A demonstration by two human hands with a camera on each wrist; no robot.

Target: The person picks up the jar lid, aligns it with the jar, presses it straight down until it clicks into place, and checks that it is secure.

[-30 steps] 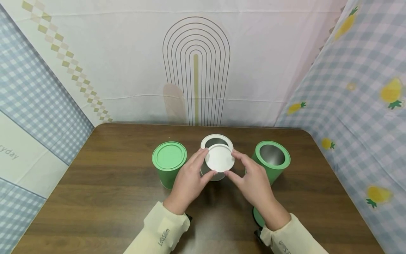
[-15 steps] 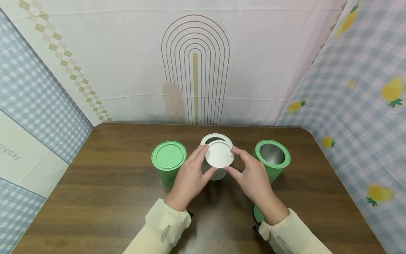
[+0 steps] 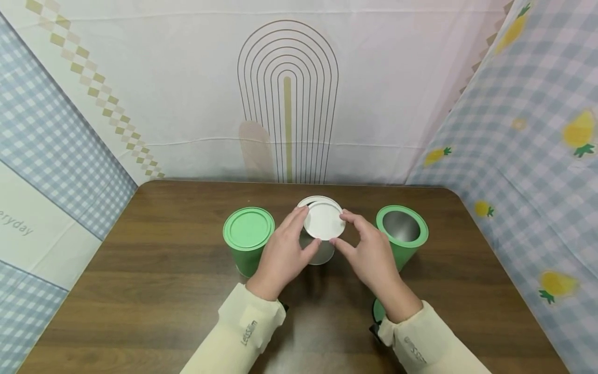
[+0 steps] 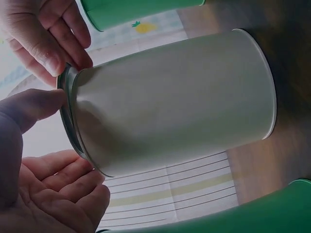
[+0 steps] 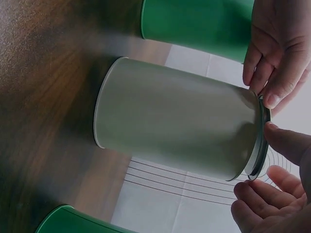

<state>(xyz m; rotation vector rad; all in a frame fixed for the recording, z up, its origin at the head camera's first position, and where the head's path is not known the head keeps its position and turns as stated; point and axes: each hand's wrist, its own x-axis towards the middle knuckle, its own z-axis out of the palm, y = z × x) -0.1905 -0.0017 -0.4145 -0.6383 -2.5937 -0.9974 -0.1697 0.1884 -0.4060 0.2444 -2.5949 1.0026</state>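
I'm watching the white lid point(image 3: 324, 222) shifting farther from the person, over the mouth of the pale can point(image 4: 175, 104), so in the head view it is now covering all but a sliver of the dark opening that was showing wider a second ago. I'm judging that this is bringing the lid close to its place, though it isn't sitting flat. The left hand point(image 3: 284, 253) and the right hand point(image 3: 372, 255) are both pinching the lid's edge, each curling partway, thumbs on the near side. The pale can is standing on the counter point(image 3: 163, 259) between a lidded green can point(image 3: 249, 231) and an uncovered green can point(image 3: 404, 253). From above I'm missing the join; both wrist views are showing the lid tilting and sitting off-centre at the can's rim, though I can't tell how firmly they are touching. Only the head view is giving me the green cans' tops and a green disc point(image 3: 379, 310), partly hidden by the right forearm
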